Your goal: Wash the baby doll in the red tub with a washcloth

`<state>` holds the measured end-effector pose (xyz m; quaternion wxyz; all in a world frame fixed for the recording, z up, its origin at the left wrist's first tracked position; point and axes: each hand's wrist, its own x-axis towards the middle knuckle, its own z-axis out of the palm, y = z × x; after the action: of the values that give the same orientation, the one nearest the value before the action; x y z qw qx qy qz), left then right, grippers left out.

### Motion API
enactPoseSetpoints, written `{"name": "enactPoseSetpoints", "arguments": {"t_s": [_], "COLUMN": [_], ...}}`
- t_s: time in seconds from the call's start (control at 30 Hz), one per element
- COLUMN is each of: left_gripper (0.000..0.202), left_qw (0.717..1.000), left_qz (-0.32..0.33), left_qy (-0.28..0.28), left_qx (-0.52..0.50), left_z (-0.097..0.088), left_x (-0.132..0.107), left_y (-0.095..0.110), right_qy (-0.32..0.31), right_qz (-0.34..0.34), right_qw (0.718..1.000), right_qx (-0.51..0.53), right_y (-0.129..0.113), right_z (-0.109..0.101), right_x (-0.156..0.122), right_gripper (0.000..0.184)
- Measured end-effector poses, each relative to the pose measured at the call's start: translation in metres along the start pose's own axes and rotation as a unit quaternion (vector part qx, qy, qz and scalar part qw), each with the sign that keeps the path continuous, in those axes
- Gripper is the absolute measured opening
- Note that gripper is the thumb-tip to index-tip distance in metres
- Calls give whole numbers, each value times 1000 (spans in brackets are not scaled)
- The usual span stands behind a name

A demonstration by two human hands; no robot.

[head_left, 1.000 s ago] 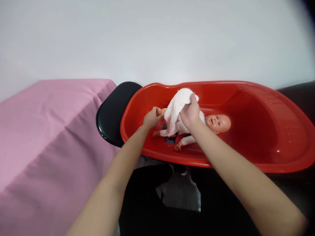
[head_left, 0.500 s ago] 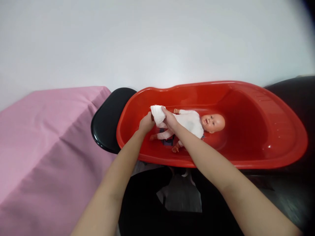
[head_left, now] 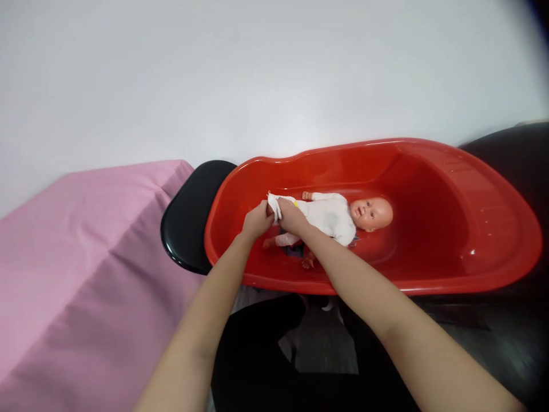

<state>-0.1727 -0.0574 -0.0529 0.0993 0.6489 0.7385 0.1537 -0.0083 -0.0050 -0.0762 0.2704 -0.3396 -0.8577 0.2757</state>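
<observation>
A baby doll (head_left: 332,219) in white clothing lies on its back in a red baby bathtub (head_left: 422,289), its head to the right. My left hand (head_left: 257,220) is closed around the end of one of the doll's legs, where a bit of the foot shows between the fingers. Bunched around that leg is a white cloth (head_left: 275,207). My right hand (head_left: 293,216) grips the cloth from the other side, its fingers partly hidden. The doll's other leg (head_left: 283,239) rests on the tub floor beside my hands. A small yellow patch peeks out behind my right knuckles.
A black rounded seat (head_left: 189,217) stands against the tub's left end. Further left spreads a pink covered surface (head_left: 77,240). A white wall (head_left: 257,74) rises behind the tub. Another dark rounded shape (head_left: 514,154) is at the right.
The white cloth has sunk from standing up between my hands to a lower, bunched shape. My right hand has curled over it, and both hands have dropped slightly.
</observation>
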Motion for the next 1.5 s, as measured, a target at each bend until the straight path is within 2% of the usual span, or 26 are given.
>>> {"name": "enactPoseSetpoints", "arguments": {"t_s": [0.17,0.33,0.57,0.87,1.1,1.37,1.5], "left_gripper": [19,18,19,29,32,32,31], "left_qw": [999,997,998,1000,998,999,999], "left_qz": [40,66,58,19,46,28,23], "left_qy": [9,18,23,22,9,17,27], "left_qx": [-5,-19,0,3,30,24,13], "left_z": [-2,-1,-1,-3,-1,-6,-4], "left_x": [-4,-7,-7,-4,-6,-6,-4], "left_y": [6,11,12,10,12,13,9], "right_qy": [14,24,37,27,2,7,7], "right_qz": [22,57,77,69,69,85,55], "right_qw": [999,998,996,995,996,993,995], "right_qx": [-27,-17,-7,-67,-55,-83,-85], "right_y": [9,8,3,3,4,-5,-3], "right_z": [1,0,-3,-10,-2,-15,-11], "right_x": [-3,-4,-5,-3,-6,-6,-5], "right_gripper": [55,58,45,33,57,45,40]}}
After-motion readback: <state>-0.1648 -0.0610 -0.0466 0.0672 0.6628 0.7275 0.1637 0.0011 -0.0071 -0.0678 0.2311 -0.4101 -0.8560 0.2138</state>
